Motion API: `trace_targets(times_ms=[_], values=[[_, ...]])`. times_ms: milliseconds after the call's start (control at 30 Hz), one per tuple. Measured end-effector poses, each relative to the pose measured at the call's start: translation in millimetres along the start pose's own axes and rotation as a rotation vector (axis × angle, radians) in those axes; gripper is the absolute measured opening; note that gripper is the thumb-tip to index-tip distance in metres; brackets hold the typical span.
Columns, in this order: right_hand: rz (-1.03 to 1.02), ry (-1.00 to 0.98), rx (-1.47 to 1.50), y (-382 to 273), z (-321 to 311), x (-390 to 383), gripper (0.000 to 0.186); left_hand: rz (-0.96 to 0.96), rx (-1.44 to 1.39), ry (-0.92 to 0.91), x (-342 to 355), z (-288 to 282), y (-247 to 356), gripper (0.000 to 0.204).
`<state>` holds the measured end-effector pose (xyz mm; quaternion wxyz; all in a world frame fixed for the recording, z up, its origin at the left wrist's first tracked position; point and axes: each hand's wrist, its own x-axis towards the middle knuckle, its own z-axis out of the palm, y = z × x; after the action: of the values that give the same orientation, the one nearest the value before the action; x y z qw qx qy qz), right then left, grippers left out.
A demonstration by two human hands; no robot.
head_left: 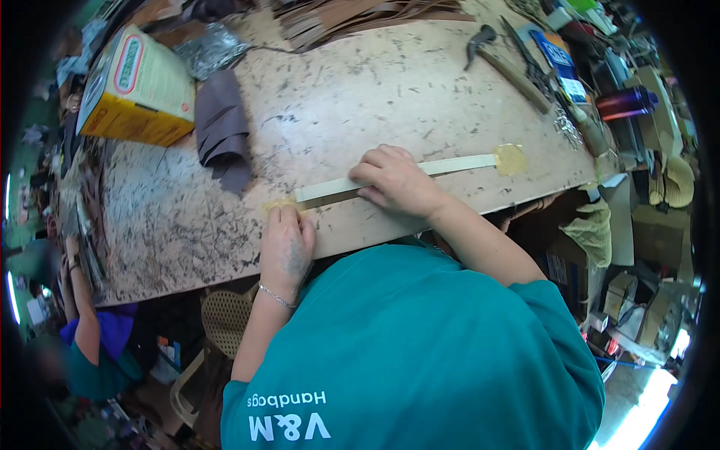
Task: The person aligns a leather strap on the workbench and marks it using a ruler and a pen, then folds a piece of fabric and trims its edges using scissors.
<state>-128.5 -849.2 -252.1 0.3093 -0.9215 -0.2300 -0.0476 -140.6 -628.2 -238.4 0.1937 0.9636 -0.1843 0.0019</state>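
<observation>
A long pale strip lies across the worktable, with a translucent yellow patch at its right end. At its left end is a second yellow patch, partly hidden under my left hand, whose fingers are pressed together on it. My right hand rests over the middle of the strip with fingers curled onto it and thumb at its lower edge.
A large tin, folded dark leather and crumpled plastic sit back left. Brown strips lie at the back, a hammer and bottle right. A co-worker's arm is at far left; a chair stands below the table.
</observation>
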Motion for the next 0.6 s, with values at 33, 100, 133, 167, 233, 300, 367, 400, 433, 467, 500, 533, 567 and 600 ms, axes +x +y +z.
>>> trace_targets(times_ms=[33, 100, 133, 167, 233, 300, 367, 400, 433, 467, 500, 533, 567, 600], values=[[0.003, 0.004, 0.015, -1.7, 0.7, 0.4, 0.025, 0.015, -0.005, -0.003, 0.2, -0.8, 3.3, 0.014], [0.024, 0.005, 0.001, -2.1, -1.8, -0.8, 0.025, 0.026, 0.254, -0.052, 2.1, -2.3, 10.7, 0.015], [0.028, -0.002, -0.001, -2.7, -2.1, -0.5, 0.025, 0.031, 0.258, -0.052, 3.2, -2.6, 12.0, 0.015], [0.027, 0.002, 0.002, -2.8, -2.0, -0.5, 0.025, 0.049, 0.305, -0.065, 4.4, -3.1, 12.7, 0.015], [0.01, 0.038, 0.009, -2.4, -0.9, -0.9, 0.025, 0.059, 0.362, -0.078, 6.0, -4.0, 13.5, 0.015], [-0.007, 0.043, 0.015, -1.3, -0.3, -1.7, 0.025, 0.006, 0.345, -0.187, 7.1, -3.7, 13.3, 0.016], [-0.049, 0.047, 0.042, -1.9, 0.8, -0.1, 0.025, -0.012, 0.33, -0.202, 7.6, -0.4, 12.3, 0.016], [-0.031, 0.056, 0.032, -1.9, -1.6, -1.2, 0.025, -0.01, 0.299, -0.217, 7.7, 1.7, 11.3, 0.016], [-0.015, 0.068, 0.026, -2.1, -3.5, -1.0, 0.025, -0.038, 0.325, -0.213, 8.7, 3.9, 9.5, 0.016], [-0.042, 0.067, 0.05, -2.9, -5.9, -1.1, 0.025, 0.004, 0.283, -0.177, 9.7, 7.2, 7.7, 0.015], [-0.025, 0.062, 0.037, -4.0, -8.4, -1.4, 0.025, 0.049, 0.242, -0.14, 8.8, 6.7, 5.2, 0.015], [0.002, 0.056, 0.014, -2.6, -9.8, -2.8, 0.025, 0.033, 0.256, -0.138, 8.5, 6.7, 5.3, 0.015], [-0.011, 0.056, 0.027, -2.1, -8.0, -2.3, 0.025, 0.047, 0.184, -0.116, 8.1, 6.1, 4.8, 0.014], [-0.007, 0.058, 0.023, -2.2, -5.8, -1.1, 0.025, 0.063, 0.111, -0.094, 7.9, 4.6, 2.3, 0.013]])
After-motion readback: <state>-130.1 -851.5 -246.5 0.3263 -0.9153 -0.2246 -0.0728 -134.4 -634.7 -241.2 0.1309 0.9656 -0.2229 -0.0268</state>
